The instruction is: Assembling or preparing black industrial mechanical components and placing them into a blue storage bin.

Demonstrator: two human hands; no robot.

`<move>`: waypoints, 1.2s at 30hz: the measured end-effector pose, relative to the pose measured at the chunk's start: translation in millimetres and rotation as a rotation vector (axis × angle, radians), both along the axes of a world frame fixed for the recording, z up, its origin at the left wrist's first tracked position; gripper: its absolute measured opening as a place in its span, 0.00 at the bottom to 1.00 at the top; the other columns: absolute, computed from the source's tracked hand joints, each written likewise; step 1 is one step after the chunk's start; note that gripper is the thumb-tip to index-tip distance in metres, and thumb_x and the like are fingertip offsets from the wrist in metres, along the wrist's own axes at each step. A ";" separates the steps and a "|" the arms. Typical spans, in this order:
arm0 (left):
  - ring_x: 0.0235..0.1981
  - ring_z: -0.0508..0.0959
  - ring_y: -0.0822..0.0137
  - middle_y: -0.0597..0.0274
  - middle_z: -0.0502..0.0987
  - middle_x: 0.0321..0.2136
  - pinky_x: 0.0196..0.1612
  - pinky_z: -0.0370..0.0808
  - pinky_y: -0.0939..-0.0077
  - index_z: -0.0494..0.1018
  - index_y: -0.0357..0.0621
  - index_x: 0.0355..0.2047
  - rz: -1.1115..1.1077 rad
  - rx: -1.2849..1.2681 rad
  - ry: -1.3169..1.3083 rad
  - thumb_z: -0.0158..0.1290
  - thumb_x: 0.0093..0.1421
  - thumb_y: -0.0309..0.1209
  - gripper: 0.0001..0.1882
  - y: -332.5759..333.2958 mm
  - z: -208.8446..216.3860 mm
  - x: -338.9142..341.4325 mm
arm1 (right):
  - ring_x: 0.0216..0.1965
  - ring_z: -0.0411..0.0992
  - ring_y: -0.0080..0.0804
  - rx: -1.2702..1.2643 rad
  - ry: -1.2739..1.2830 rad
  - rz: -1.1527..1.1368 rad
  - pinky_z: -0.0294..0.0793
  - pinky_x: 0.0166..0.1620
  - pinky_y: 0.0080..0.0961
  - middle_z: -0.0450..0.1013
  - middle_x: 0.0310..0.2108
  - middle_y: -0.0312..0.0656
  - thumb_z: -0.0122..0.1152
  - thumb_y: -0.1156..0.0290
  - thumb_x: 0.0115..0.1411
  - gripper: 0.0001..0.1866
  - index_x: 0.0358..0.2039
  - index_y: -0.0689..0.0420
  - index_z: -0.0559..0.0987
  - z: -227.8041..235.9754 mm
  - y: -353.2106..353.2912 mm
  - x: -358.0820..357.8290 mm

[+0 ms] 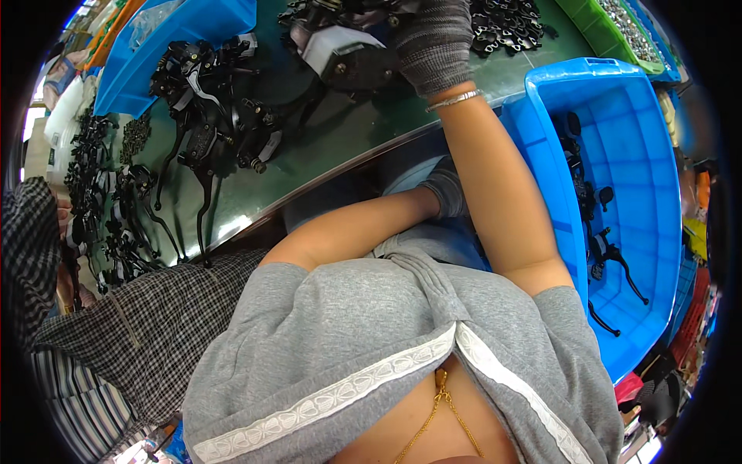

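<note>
My right hand (435, 48), in a dark grey knit glove, reaches over the table at the top edge. Its fingers are out of sight. Right beside it, touching or nearly so, is a black lever assembly (363, 68) with a silver-white face; whether I grip it cannot be made out. My left hand (448, 189), gloved too, is low in front of me below the table edge, its fingers hidden behind my right forearm. Several black hand-lever assemblies (202, 143), one with a silver lever, lie heaped on the green table (340, 139) to the left.
A blue bin (634, 155) at my right holds several lever assemblies (607, 251). Small black parts (506, 27) are piled at the back, near a green tray (591, 31) of metal pieces. A blue tray (178, 42) stands back left. A person in a checked sleeve (166, 325) sits close on my left.
</note>
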State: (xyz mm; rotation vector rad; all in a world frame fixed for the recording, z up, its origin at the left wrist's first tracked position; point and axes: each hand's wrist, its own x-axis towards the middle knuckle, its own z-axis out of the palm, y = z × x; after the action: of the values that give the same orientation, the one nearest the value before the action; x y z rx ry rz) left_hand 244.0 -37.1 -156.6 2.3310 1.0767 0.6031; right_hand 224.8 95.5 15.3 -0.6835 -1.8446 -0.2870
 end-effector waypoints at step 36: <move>0.50 0.81 0.53 0.49 0.81 0.49 0.52 0.78 0.63 0.75 0.45 0.56 -0.242 -0.456 -0.214 0.69 0.47 0.33 0.34 -35.0 52.0 -32.9 | 0.49 0.73 0.40 -0.287 0.065 0.240 0.72 0.52 0.36 0.75 0.45 0.44 0.66 0.61 0.51 0.27 0.50 0.58 0.75 -13.6 17.2 -9.5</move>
State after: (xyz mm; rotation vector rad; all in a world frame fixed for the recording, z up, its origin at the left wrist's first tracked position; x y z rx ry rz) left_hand 211.1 -72.0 -104.6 1.9111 0.7281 0.4460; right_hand 215.3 112.6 1.6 -0.6486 -1.9015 0.1584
